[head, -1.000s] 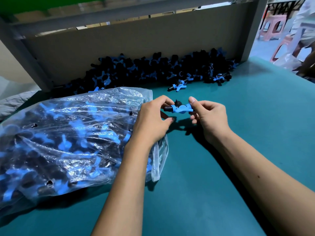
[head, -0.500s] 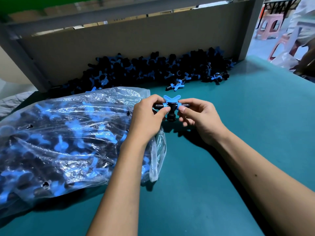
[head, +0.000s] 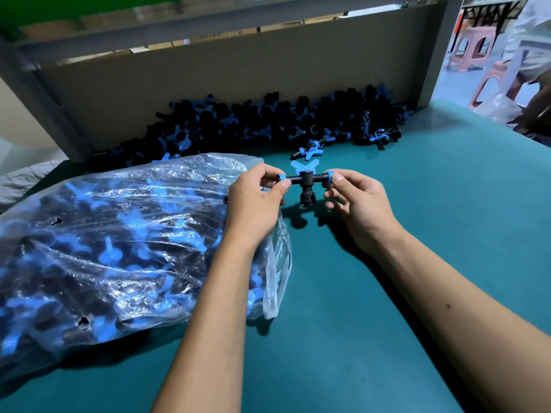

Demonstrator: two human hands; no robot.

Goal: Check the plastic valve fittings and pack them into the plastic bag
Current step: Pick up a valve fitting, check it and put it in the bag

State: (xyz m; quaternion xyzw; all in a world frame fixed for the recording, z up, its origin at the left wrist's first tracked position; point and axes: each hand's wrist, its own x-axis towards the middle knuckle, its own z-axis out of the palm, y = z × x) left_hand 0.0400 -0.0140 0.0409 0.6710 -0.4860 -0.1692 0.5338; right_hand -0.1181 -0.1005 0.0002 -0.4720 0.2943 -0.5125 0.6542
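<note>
The teal bench point(head: 417, 263) takes up most of what I can see, with a brown board point(head: 238, 81) standing along its far edge as a backstop. I reckon that board is what keeps the pile point(head: 268, 123) of black-and-blue fittings heaped against it from sliding off the back. On the left lies the bag point(head: 119, 248), already bulging with fittings, its mouth turned toward the middle of the bench, near the hands, probably so each checked piece goes in with a short reach. One loose fitting point(head: 307, 152) lies just in front of the pile.

The fitting being checked point(head: 305, 183) is held up off the bench, between bag and pile. The left hand point(head: 256, 204) pinches its left end and the right hand point(head: 357, 204) pinches its right end, so the black body and blue wing handle face the person in full view. That looks like a grip for inspecting it.

To the right the bench is bare out to its edge, with stools point(head: 477, 49) beyond. The bag's mouth sits right under the left wrist, so there is little room there.
</note>
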